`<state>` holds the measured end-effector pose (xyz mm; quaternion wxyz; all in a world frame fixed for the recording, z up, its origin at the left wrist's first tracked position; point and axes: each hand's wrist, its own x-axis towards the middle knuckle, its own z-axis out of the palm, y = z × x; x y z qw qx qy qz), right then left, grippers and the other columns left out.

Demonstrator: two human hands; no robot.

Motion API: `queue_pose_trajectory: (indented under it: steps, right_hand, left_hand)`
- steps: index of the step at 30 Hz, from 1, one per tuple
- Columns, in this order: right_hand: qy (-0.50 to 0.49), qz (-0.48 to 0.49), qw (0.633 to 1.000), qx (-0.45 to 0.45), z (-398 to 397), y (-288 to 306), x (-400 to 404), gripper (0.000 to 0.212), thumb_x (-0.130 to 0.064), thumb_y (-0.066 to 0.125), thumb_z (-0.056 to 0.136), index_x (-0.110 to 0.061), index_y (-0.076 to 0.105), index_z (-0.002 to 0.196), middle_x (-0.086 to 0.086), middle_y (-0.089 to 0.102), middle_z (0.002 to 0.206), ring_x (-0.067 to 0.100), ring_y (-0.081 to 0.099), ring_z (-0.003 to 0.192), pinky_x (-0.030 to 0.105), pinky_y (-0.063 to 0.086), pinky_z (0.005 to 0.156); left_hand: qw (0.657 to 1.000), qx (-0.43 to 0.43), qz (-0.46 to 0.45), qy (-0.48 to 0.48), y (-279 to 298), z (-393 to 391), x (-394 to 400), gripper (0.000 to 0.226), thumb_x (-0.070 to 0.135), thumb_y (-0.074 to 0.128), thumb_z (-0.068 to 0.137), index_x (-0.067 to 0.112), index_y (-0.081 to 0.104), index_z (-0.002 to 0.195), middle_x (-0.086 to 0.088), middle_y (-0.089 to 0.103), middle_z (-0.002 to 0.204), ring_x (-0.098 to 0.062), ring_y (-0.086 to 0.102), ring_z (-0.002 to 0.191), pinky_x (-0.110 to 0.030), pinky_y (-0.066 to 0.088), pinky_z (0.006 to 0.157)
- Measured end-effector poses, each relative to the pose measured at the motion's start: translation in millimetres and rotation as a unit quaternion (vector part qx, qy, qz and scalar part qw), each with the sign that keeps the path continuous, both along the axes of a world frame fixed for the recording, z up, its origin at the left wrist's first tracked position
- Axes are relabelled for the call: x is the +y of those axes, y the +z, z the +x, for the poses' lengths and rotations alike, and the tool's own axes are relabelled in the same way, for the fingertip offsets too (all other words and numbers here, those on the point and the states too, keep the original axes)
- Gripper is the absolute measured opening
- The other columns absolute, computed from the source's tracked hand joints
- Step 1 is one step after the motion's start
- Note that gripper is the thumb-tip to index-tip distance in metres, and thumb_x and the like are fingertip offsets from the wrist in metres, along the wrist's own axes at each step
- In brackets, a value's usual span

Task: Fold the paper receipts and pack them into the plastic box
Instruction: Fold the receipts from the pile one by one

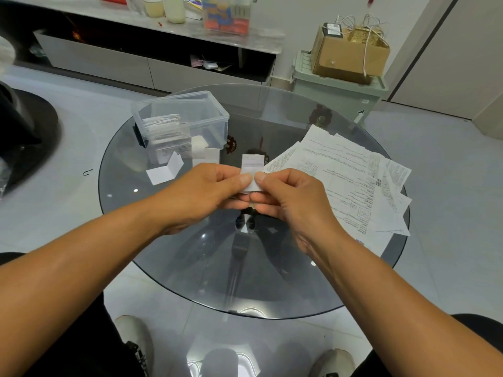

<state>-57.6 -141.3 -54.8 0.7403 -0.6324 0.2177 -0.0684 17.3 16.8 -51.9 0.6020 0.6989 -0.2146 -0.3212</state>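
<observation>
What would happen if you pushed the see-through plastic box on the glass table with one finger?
The clear plastic box would probably slide rather than tip, since it sits low and wide on the smooth round glass table. It likely feels light: only folded white receipts fill its left part. Its thin walls might flex a little.

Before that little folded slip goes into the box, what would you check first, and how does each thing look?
1. Both hands grip the receipt: left hand, right hand: ok.
2. Fold finished and flat: cannot tell, fingers cover its lower part.
3. Plastic box open, lid off: ok.
4. Room left in the box beside the packed folded receipts: ok.
5. Unfolded receipts lie away from the box: ok.
</observation>
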Motion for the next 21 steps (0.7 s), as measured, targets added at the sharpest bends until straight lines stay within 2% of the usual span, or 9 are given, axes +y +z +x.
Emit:
queue_pose_trajectory:
  steps: [3,6,8,9,11,13,15,17,21]
  right_hand:
    - [0.012,-0.176,0.984,0.021,-0.3,-4.2,-3.6,0.014,-0.024,0.081,0.088,-0.012,0.075,0.088,0.000,0.074,0.075,0.016,0.069,0.065,0.027,0.060,0.061]
    - [0.027,-0.420,0.907,-0.025,-1.8,-10.1,-4.6,0.042,-0.037,0.080,0.086,-0.037,0.060,0.124,-0.014,0.062,0.112,0.008,0.061,0.088,0.026,0.052,0.074]
    - [0.075,-0.537,0.836,-0.082,-3.0,-11.1,-3.2,0.052,-0.035,0.074,0.092,-0.041,0.051,0.138,-0.014,0.057,0.125,0.006,0.055,0.099,0.026,0.050,0.078]
    - [0.096,-0.578,0.805,-0.098,-3.8,-10.2,-0.5,0.044,-0.032,0.070,0.095,-0.040,0.056,0.136,-0.011,0.062,0.120,0.010,0.054,0.101,0.032,0.051,0.078]
    - [0.113,-0.618,0.773,-0.089,-3.3,-8.9,0.8,0.023,-0.031,0.063,0.099,-0.035,0.067,0.121,-0.005,0.067,0.101,0.019,0.055,0.096,0.043,0.051,0.075]
    - [0.130,-0.621,0.771,-0.060,-0.2,-10.3,-0.6,0.018,-0.038,0.059,0.101,-0.031,0.072,0.112,-0.002,0.068,0.091,0.022,0.057,0.092,0.046,0.051,0.072]
    - [0.138,-0.600,0.787,-0.041,2.6,-13.1,-2.0,0.018,-0.041,0.060,0.100,-0.030,0.073,0.107,0.000,0.069,0.088,0.022,0.059,0.088,0.045,0.052,0.070]
    - [0.128,-0.574,0.808,-0.024,5.1,-14.9,-4.1,0.014,-0.038,0.062,0.099,-0.030,0.071,0.106,-0.001,0.068,0.088,0.020,0.058,0.087,0.043,0.052,0.071]
    - [0.133,-0.567,0.813,-0.014,6.7,-15.6,-4.8,0.010,-0.031,0.060,0.102,-0.029,0.070,0.104,-0.002,0.066,0.089,0.019,0.055,0.090,0.042,0.052,0.073]
  left_hand:
    - [0.982,-0.172,0.082,0.015,-0.7,0.6,4.1,0.026,0.023,0.049,0.106,0.013,0.073,0.104,-0.001,0.072,0.095,-0.012,0.070,0.089,-0.027,0.060,0.083]
    - [0.838,-0.472,0.271,-0.048,-1.8,6.5,11.8,0.017,0.021,0.049,0.105,0.022,0.063,0.096,0.005,0.046,0.091,-0.016,0.053,0.078,-0.032,0.044,0.064]
    - [0.783,-0.532,0.313,-0.075,-6.0,5.2,11.4,0.017,0.011,0.055,0.099,0.027,0.061,0.103,0.005,0.041,0.092,-0.014,0.044,0.076,-0.029,0.033,0.059]
    - [0.782,-0.539,0.305,-0.075,-9.1,3.4,9.9,0.018,0.010,0.057,0.098,0.027,0.059,0.104,0.004,0.043,0.092,-0.015,0.046,0.077,-0.030,0.035,0.060]
    - [0.828,-0.492,0.268,-0.028,-9.6,-0.5,6.4,0.013,0.015,0.060,0.097,0.025,0.051,0.099,0.002,0.052,0.087,-0.019,0.053,0.076,-0.036,0.045,0.063]
    - [0.885,-0.408,0.223,0.011,-4.8,2.2,7.0,0.024,0.024,0.068,0.094,0.027,0.044,0.095,0.004,0.059,0.082,-0.014,0.057,0.072,-0.032,0.047,0.063]
    - [0.910,-0.363,0.201,0.026,2.5,9.0,11.1,0.034,0.034,0.078,0.086,0.030,0.048,0.103,0.011,0.061,0.089,-0.008,0.059,0.073,-0.023,0.045,0.064]
    - [0.891,-0.390,0.227,0.049,3.1,23.0,18.5,0.046,0.040,0.077,0.086,0.032,0.053,0.124,0.013,0.059,0.110,-0.005,0.058,0.083,-0.022,0.044,0.072]
    - [0.828,-0.467,0.296,0.095,-10.5,50.8,27.9,0.046,0.023,0.064,0.098,0.021,0.051,0.143,-0.004,0.052,0.136,-0.030,0.057,0.115,-0.041,0.047,0.092]
